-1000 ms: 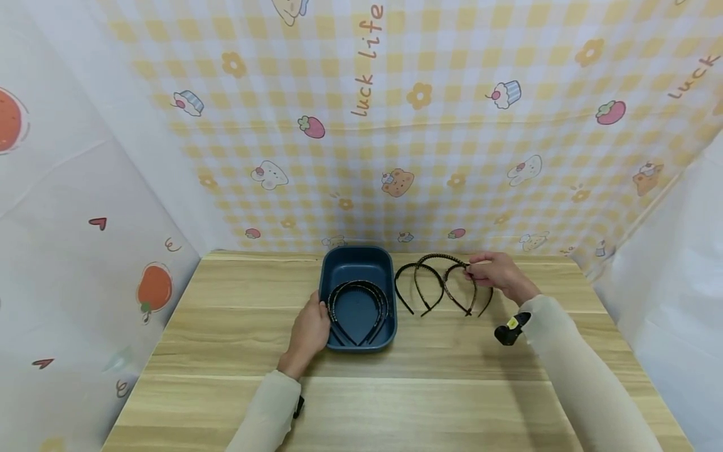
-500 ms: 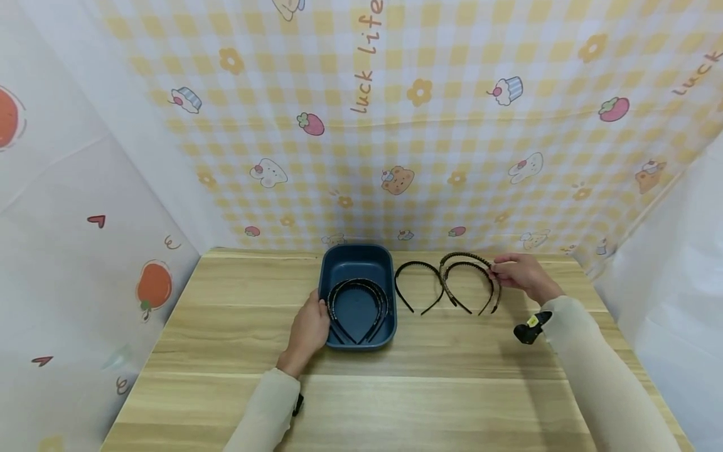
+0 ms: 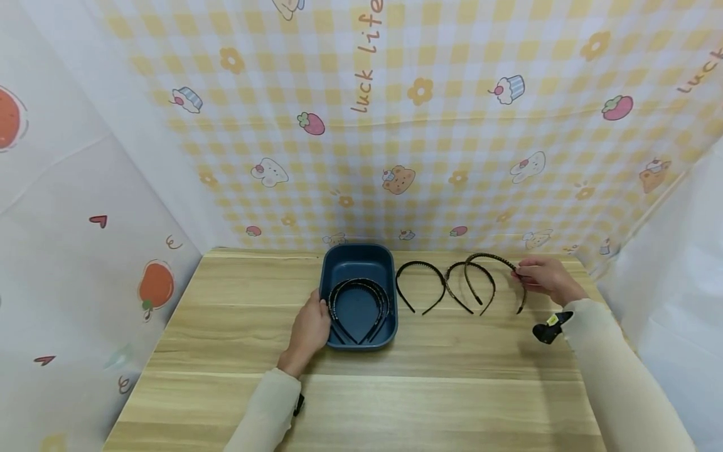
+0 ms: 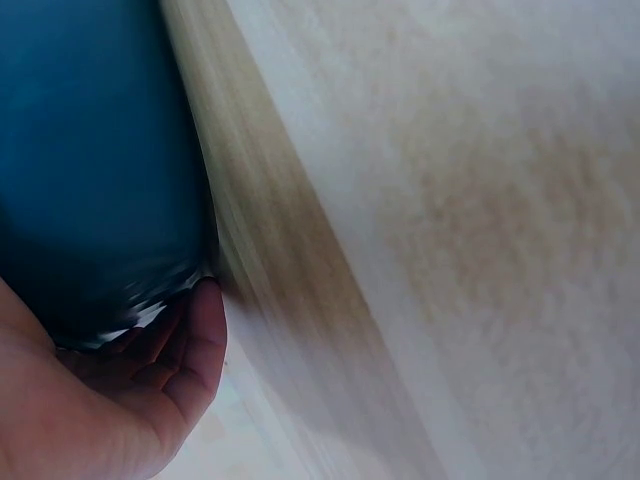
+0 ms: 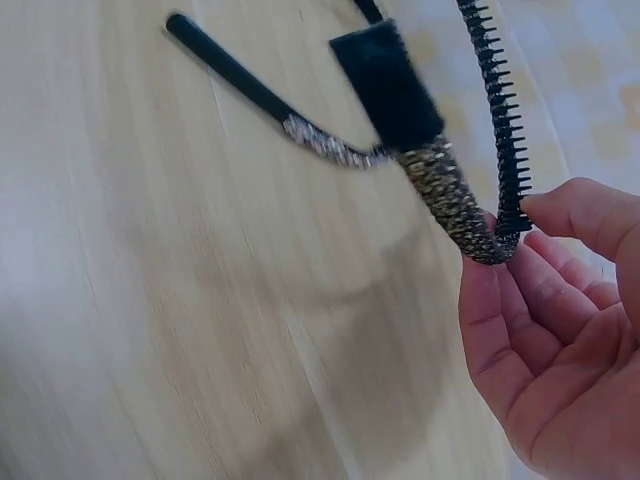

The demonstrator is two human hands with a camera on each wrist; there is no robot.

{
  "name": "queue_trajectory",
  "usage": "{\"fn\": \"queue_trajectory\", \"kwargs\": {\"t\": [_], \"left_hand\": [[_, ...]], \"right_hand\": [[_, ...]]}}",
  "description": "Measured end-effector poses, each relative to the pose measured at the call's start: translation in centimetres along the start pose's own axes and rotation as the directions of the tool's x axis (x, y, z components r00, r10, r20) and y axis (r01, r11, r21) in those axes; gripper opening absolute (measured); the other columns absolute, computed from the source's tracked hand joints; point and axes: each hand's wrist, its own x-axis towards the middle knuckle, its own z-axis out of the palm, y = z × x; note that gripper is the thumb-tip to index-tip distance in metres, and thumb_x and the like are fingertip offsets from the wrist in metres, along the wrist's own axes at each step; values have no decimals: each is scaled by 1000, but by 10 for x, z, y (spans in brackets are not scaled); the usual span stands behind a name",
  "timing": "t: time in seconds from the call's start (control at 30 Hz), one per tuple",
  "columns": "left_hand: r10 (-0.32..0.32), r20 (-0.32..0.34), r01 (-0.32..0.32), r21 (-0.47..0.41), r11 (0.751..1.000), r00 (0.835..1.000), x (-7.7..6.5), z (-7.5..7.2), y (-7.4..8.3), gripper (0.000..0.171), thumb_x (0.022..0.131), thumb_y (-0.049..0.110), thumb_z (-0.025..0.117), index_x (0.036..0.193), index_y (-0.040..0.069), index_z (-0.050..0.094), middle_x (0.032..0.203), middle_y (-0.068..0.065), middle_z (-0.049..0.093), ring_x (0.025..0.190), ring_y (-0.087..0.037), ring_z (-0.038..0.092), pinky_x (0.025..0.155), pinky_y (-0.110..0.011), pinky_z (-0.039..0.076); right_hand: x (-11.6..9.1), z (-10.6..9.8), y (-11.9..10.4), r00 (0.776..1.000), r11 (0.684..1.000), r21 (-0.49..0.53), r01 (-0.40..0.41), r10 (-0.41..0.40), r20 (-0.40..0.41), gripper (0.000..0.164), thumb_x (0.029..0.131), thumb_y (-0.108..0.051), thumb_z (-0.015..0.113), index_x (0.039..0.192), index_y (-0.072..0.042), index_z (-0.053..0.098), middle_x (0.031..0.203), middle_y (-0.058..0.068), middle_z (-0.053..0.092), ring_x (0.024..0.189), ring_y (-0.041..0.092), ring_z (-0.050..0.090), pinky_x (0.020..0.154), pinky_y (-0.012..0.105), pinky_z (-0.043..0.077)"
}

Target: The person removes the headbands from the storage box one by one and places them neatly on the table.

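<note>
My right hand [image 3: 545, 278] pinches one side of a dark headband [image 3: 488, 255], which has glittery gold-brown trim and comb teeth in the right wrist view. That headband is raised over the table and overlaps, in the head view, the right part of a second headband [image 3: 448, 290]. Another black headband [image 3: 430, 264] lies between it and the blue tray [image 3: 386, 257]. At the tray's left side, my left hand [image 3: 308, 326] grips the edge, fingers curled against the wall in the left wrist view. Several headbands [image 3: 361, 282] lie nested inside the tray.
The wooden table [image 3: 440, 402] meets a yellow checked cloth [image 3: 339, 150] at its back edge. White sheets hang at the left and right sides. Each wrist wears a dark camera, such as the right wrist camera [image 3: 550, 328].
My right hand has moved to the right with the headband, drawing it past the two headbands lying on the table. My left hand and the tray have stayed in place.
</note>
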Motion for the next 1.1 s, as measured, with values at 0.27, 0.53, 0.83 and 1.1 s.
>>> {"fn": "queue_trajectory", "kwargs": {"t": [0.27, 0.53, 0.83, 1.1], "left_hand": [[-2, -2, 2, 1, 1000, 1000, 0, -1, 0, 33, 107, 14, 37, 133, -1, 50, 119, -23, 66, 102, -37, 65, 84, -53, 51], [18, 0, -18, 9, 1000, 1000, 0, 0, 0, 30, 106, 11, 37, 128, -2, 52, 114, -24, 67, 95, -37, 67, 78, -52, 52], [14, 5, -14, 7, 1000, 1000, 0, 1, 0, 29, 107, 12, 37, 127, -1, 52, 113, -23, 67, 94, -34, 67, 77, -50, 52], [1, 14, -1, 10, 1000, 1000, 1, 1, -1, 35, 107, 15, 35, 135, -1, 49, 121, -23, 65, 100, -36, 66, 80, -51, 52]], "right_hand": [[-2, -21, 14, 999, 998, 56, -23, 24, -23, 37, 104, -17, 50, 133, 6, 45, 92, -16, 73, 89, 1, 70, 78, 24, 55], [-7, -40, 29, 996, 992, 109, -56, 63, -60, 15, 101, -16, 56, 113, -10, 63, 84, -19, 71, 81, 1, 69, 73, 23, 56], [-10, -53, 42, 991, 989, 102, -104, 112, -76, 20, 103, -19, 53, 92, -27, 67, 80, -19, 70, 77, 1, 67, 71, 24, 54], [-11, -56, 49, 987, 991, 76, -108, 116, -108, 24, 102, -19, 53, 87, -30, 68, 79, -20, 69, 75, 1, 67, 68, 27, 54]]}}
